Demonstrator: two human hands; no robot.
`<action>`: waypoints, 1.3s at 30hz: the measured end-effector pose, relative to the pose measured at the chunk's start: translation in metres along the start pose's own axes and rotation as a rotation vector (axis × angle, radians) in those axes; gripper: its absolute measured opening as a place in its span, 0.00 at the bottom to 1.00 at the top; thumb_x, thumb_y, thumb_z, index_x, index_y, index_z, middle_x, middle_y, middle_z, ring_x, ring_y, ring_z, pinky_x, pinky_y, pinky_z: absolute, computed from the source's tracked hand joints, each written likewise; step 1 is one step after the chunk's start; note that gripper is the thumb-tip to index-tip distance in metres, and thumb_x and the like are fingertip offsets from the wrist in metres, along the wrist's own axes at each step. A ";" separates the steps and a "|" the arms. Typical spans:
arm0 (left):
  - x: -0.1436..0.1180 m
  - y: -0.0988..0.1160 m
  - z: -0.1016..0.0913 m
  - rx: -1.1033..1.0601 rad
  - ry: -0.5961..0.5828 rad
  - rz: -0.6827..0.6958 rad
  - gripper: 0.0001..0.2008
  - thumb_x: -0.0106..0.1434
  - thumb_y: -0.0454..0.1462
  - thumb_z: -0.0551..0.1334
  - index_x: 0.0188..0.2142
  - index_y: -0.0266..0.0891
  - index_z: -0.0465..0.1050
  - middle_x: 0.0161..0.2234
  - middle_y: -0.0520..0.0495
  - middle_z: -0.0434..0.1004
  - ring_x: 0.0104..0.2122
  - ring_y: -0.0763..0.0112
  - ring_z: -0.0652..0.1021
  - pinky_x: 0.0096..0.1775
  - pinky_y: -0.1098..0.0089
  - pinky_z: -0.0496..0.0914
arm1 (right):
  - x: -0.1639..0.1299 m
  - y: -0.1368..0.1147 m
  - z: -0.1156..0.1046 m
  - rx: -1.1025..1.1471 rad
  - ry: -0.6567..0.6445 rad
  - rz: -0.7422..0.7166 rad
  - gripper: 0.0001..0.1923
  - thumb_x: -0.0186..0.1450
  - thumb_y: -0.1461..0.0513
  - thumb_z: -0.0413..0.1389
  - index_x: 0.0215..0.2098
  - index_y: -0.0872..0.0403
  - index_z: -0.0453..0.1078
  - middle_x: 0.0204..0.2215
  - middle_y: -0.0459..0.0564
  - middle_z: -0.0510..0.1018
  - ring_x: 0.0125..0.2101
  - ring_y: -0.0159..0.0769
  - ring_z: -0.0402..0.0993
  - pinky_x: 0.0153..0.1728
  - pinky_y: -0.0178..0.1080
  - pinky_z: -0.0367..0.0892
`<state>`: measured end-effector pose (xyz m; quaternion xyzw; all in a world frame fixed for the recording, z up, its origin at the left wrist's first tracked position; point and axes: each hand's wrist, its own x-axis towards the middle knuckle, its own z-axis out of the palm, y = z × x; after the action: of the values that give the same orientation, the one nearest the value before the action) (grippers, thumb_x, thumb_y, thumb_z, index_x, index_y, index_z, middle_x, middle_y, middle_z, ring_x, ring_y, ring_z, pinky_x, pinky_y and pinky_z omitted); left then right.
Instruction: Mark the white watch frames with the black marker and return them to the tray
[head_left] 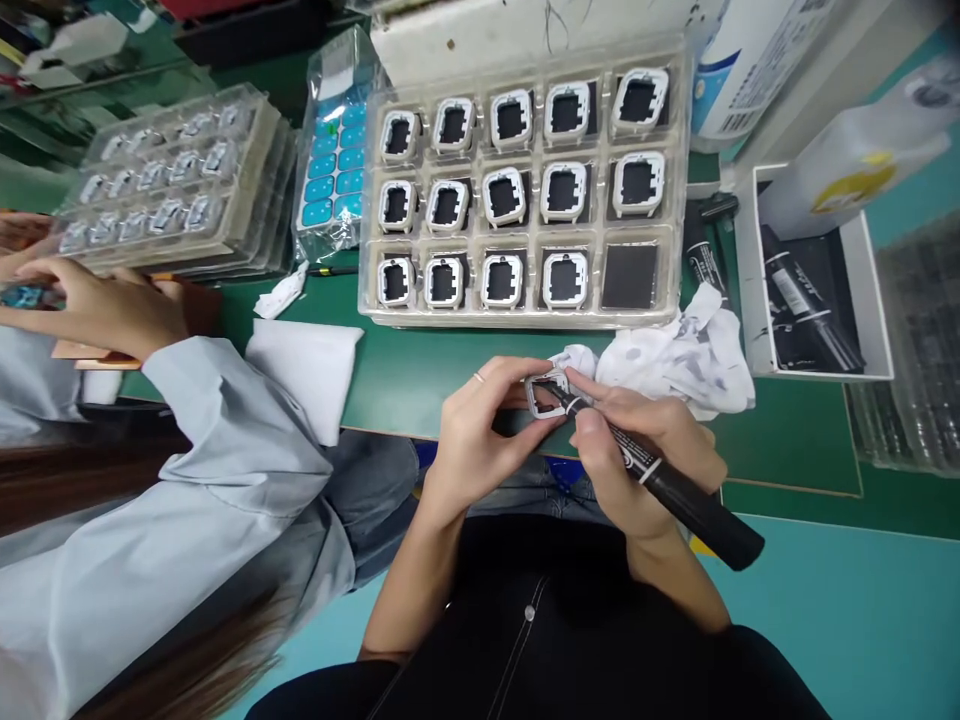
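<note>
Squarish white frame (546,396), open centre, black marker (660,480) tip against it

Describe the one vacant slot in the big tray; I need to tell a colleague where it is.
Find the clear plastic tray of white square frames on the green mat. In its nearest row, the rightmost pocket shows only a dark square, with no white frame.

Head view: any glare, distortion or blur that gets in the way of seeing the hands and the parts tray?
Head view: wide-angle bending curves the table edge and the clear parts tray; glare whitens the tray's plastic rims. The left hand, the small frame and the right hand with its black marker are sharp; the co-worker's sleeve at left is softer.
</note>
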<state>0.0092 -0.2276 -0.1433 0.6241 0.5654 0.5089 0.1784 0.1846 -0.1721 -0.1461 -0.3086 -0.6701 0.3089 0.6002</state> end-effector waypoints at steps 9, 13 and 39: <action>-0.001 0.003 0.004 0.083 0.024 0.042 0.17 0.79 0.35 0.76 0.63 0.45 0.82 0.50 0.47 0.91 0.43 0.68 0.91 0.49 0.72 0.90 | 0.005 -0.005 0.001 -0.045 -0.015 -0.028 0.09 0.77 0.66 0.71 0.47 0.44 0.80 0.37 0.43 0.93 0.46 0.52 0.99 0.42 0.43 0.97; -0.001 0.002 0.005 0.111 0.027 0.052 0.16 0.79 0.36 0.76 0.63 0.46 0.82 0.50 0.46 0.91 0.44 0.67 0.91 0.48 0.70 0.90 | 0.004 -0.004 0.002 -0.044 -0.005 -0.023 0.09 0.77 0.66 0.71 0.48 0.44 0.81 0.40 0.44 0.94 0.44 0.52 0.99 0.42 0.44 0.97; -0.014 0.001 0.007 0.189 0.059 -0.020 0.18 0.78 0.40 0.79 0.64 0.47 0.85 0.52 0.48 0.97 0.41 0.67 0.94 0.50 0.71 0.90 | 0.008 -0.009 -0.001 -0.160 -0.092 -0.163 0.12 0.73 0.73 0.69 0.46 0.49 0.80 0.37 0.45 0.92 0.45 0.50 0.99 0.49 0.45 0.98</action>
<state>0.0177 -0.2376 -0.1519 0.6171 0.6221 0.4698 0.1073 0.1842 -0.1715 -0.1345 -0.2856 -0.7423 0.2187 0.5654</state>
